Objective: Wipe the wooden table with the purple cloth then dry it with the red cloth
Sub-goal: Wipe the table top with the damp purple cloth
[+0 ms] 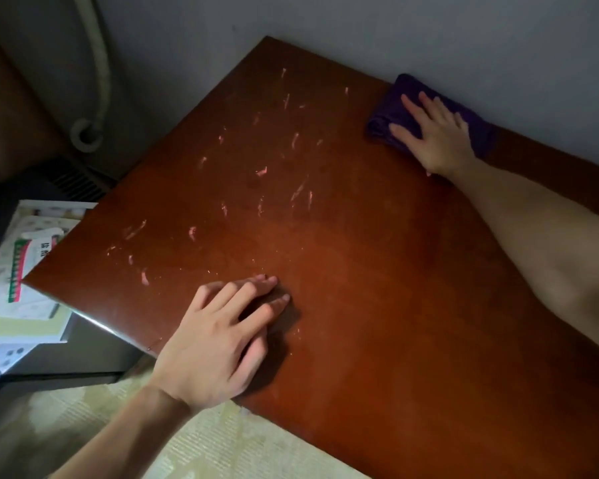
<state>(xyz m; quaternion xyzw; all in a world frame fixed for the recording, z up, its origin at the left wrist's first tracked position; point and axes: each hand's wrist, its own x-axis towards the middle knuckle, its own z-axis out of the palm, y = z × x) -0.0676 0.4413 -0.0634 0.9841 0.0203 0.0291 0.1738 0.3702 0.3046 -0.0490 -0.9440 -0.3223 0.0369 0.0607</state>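
Right hand (436, 136) flat on purple cloth (388, 115) (fingers (412, 102) spread), left hand (218, 340) on table (360, 271)

I see a dim grey wall (429, 29) across the top, a pale hose (99, 63) upper left, boxes (25, 271) at left, and a woven mat (222, 444) below.

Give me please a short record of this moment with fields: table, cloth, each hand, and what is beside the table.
table: wooden table, pale pinkish smears across its far-left part
cloth: purple cloth, at the far edge by the wall
right hand: right hand pressed flat on the purple cloth, fingers straight
left hand: left hand resting on the bare tabletop near the front-left edge, holding nothing
red cloth: not in view
beside table: printed boxes at the left
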